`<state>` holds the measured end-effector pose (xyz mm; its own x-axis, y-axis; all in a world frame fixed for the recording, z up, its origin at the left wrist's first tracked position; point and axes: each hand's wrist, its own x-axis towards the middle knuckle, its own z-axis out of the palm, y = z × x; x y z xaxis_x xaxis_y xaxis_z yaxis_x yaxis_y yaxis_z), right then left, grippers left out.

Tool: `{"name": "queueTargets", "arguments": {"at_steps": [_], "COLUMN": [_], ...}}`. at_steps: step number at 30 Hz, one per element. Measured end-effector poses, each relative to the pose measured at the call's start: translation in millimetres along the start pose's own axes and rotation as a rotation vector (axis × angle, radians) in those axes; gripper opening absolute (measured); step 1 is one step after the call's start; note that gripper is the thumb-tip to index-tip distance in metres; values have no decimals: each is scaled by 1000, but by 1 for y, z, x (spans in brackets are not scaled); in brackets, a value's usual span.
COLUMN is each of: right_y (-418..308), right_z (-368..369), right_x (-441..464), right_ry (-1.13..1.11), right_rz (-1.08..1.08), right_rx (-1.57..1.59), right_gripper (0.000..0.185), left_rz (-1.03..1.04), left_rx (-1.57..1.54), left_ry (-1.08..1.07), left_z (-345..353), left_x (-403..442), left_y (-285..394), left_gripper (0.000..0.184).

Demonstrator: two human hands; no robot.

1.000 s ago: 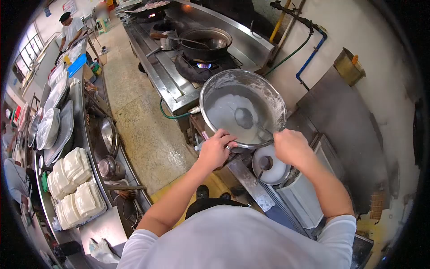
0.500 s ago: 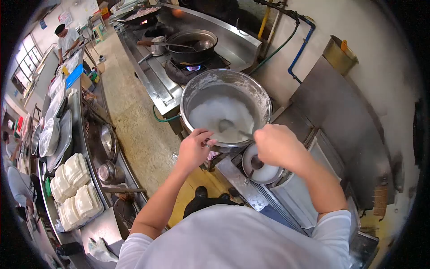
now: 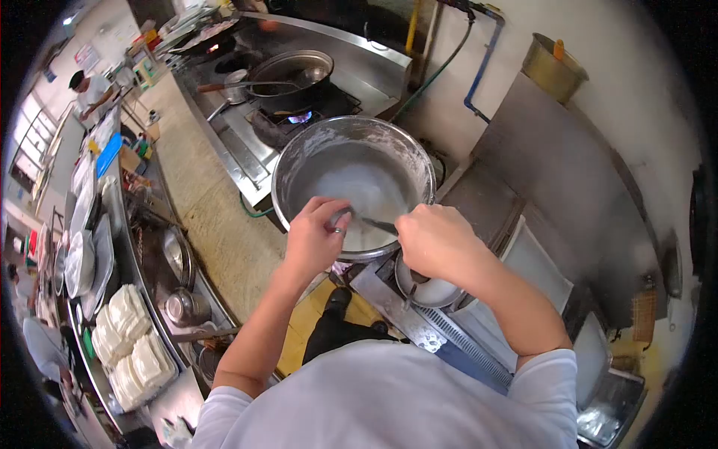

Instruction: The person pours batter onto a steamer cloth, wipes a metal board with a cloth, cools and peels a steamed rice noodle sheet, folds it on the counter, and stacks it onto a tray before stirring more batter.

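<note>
1. Head view, my only feed. The right hand [image 3: 428,233] is clenched round the handle of a ladle [image 3: 380,224], at the near right rim of a big metal pot [image 3: 299,153].
2. The left hand [image 3: 320,233] is over the near left rim, fingers curled, a ring on one of them. Its fingertips are at the bowl end of the ladle – from here I cannot tell whether they grip it or only touch it.
3. Ladle position: inside the pot's mouth, near side, the handle slanting between the two hands. Cloudy white liquid [image 3: 366,187] lies in the pot; pale residue marks the upper wall.
4. Close by, partly under the right hand, I log a smaller pot [image 3: 398,278] with whitish contents.
5. Beyond the big pot, on the steel stove [image 3: 232,142], a dark wok [image 3: 262,72] sits over a blue flame [image 3: 300,117] – a wooden-handled utensil [image 3: 217,87] reaches into it.
6. Left side of my view: white stacks [image 3: 138,374] on a tray [image 3: 176,370], set on the metal table [image 3: 176,404]. Farther off, a person in a dark cap [image 3: 93,93] leans over a work surface.
</note>
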<state>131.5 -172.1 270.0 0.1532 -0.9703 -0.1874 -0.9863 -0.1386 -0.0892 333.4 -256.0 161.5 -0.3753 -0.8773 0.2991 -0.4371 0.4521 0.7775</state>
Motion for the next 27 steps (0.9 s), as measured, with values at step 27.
{"name": "queueTargets", "arguments": {"at_steps": [27], "right_y": [43], "right_z": [330], "right_x": [-19], "right_ry": [8], "right_rz": [1220], "right_rx": [484], "right_gripper": [38], "left_rz": [56], "left_rx": [97], "left_ry": [-129], "left_z": [-22], "left_x": [235], "left_y": [-164], "left_gripper": [30]}}
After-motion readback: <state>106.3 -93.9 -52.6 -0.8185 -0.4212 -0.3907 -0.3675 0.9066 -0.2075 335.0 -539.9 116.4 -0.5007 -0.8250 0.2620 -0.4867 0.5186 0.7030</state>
